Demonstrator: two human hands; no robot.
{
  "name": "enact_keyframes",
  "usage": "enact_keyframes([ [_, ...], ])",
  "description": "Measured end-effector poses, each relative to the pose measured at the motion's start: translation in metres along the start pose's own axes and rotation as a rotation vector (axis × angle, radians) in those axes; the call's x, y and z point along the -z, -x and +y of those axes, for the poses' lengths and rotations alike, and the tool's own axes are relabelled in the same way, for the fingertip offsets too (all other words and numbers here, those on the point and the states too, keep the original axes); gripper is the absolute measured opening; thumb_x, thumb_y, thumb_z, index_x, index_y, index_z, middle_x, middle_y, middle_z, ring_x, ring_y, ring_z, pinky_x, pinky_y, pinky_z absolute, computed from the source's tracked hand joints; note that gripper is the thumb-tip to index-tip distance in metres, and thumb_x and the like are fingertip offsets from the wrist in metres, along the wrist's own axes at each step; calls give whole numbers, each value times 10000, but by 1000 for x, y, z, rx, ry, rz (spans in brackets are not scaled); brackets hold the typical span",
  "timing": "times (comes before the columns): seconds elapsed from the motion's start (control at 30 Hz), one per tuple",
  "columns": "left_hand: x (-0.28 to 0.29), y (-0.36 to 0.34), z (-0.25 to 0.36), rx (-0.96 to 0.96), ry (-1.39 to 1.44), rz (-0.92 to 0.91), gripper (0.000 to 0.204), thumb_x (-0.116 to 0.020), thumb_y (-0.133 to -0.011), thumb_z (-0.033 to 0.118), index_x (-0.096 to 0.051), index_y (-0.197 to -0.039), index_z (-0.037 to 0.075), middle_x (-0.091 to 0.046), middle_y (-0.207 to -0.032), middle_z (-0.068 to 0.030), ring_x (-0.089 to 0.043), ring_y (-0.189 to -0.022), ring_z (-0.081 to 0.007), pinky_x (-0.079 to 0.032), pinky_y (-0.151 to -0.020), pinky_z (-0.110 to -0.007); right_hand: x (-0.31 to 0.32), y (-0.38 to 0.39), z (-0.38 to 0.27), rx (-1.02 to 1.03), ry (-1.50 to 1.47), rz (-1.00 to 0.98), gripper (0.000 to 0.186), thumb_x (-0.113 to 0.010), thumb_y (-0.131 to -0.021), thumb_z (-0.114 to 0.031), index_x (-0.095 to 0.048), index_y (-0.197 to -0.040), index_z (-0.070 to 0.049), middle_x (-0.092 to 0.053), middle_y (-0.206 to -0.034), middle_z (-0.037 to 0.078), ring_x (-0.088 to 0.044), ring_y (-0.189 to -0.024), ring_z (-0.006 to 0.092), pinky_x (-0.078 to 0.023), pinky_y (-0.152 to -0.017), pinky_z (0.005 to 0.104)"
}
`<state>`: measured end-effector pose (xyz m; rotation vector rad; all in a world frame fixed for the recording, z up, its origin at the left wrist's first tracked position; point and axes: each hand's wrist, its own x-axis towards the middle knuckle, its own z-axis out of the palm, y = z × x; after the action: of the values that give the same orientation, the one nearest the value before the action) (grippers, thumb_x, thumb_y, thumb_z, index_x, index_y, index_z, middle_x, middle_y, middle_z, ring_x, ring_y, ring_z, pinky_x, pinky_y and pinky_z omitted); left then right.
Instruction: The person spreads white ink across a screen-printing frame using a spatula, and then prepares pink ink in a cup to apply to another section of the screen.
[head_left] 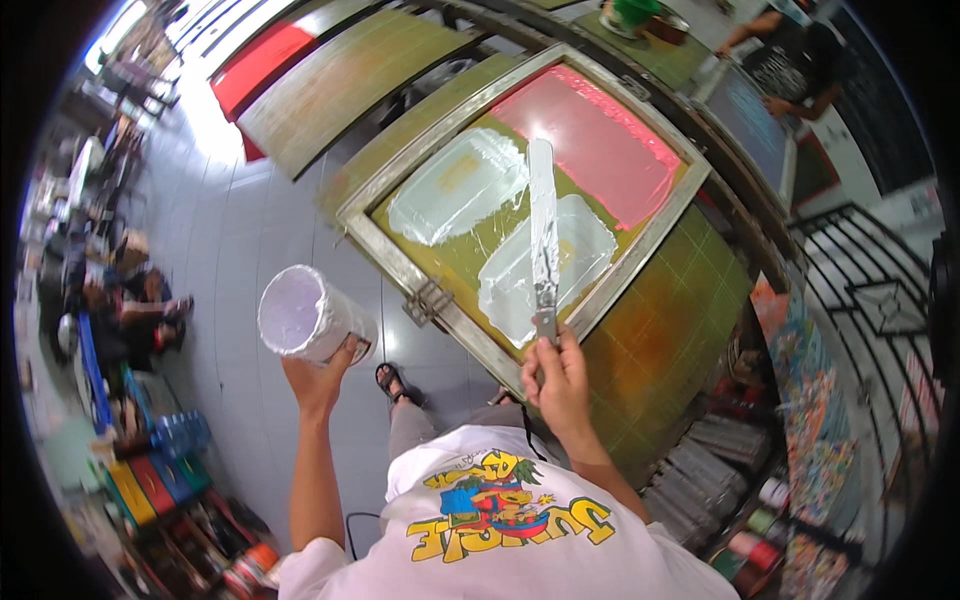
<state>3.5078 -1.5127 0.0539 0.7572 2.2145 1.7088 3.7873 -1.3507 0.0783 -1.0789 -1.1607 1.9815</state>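
My left hand (pixel 322 377) is wrapped round the lower side of a white tub (pixel 345 318), whose inside is coated with pale ink. The tub is tilted, its mouth facing up and to the left. In my right hand (pixel 560 385) is the handle of a long ink spatula (pixel 543 220), its blade smeared with white. The blade extends over a framed printing screen (pixel 450 255). Two white ink patches (pixel 462 185) and a pink area (pixel 610 150) cover parts of the mesh. Whether the blade touches the mesh, I cannot tell.
A metal hinge clamp (pixel 428 302) sits on the frame's near left corner. Green boards (pixel 665 345) lie beneath and beside the screen. Another person (pixel 795 60) works at a second screen (pixel 745 120) at upper right. A black metal railing (pixel 880 290) stands at right; a water jug (pixel 182 435) is at left.
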Motion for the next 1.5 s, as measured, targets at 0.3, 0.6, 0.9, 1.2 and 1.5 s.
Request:
enact_keyframes([
  [0.3,90,-124,-51,-283,18,-295,693,-939,-694,255,-639,-1255,-21,-708,-1155,-106,-686,-1040,-238,-546,-950,-391,-125,-44,71,194,-119,436,169,-424,-1121,-228,-428,-1198,-77,-504,-797,15,-455,-506,62,-368,-421,237],
  [0.6,71,-234,-48,-269,28,-761,705,-923,-716,204,-602,-1299,-29,-665,-1233,-113,-636,-1138,-235,-511,-1014,-401,-218,-70,106,197,-126,736,681,-413,-1119,-182,-33,-1678,-268,-485,-778,4,-391,-503,60,-337,-419,240],
  [0.9,-64,-337,-46,-640,-174,-1065,687,-890,-736,280,-612,-1294,-8,-680,-1217,-117,-661,-1104,-259,-538,-973,-416,-251,-151,104,288,-334,1146,696,-383,-1107,-126,-1,-1677,-246,-434,-739,-8,-376,-492,60,-340,-407,241],
  [1.2,-158,-379,-116,-634,-15,-1562,695,-828,-833,399,-587,-1376,38,-654,-1317,-149,-633,-1182,-318,-512,-1020,-451,-284,-209,95,243,-264,1642,719,-354,-1091,-95,42,-1673,-237,-457,-738,-3,-393,-490,78,-405,-425,264],
  [1.5,-194,-416,-139,-805,47,-1889,717,-715,-918,489,-534,-1465,62,-578,-1448,-192,-527,-1341,-384,-422,-1126,-503,-291,-270,96,23,-178,1990,724,-395,-1073,-110,14,-1670,-150,-601,-793,121,-572,-614,196,-495,-595,352],
])
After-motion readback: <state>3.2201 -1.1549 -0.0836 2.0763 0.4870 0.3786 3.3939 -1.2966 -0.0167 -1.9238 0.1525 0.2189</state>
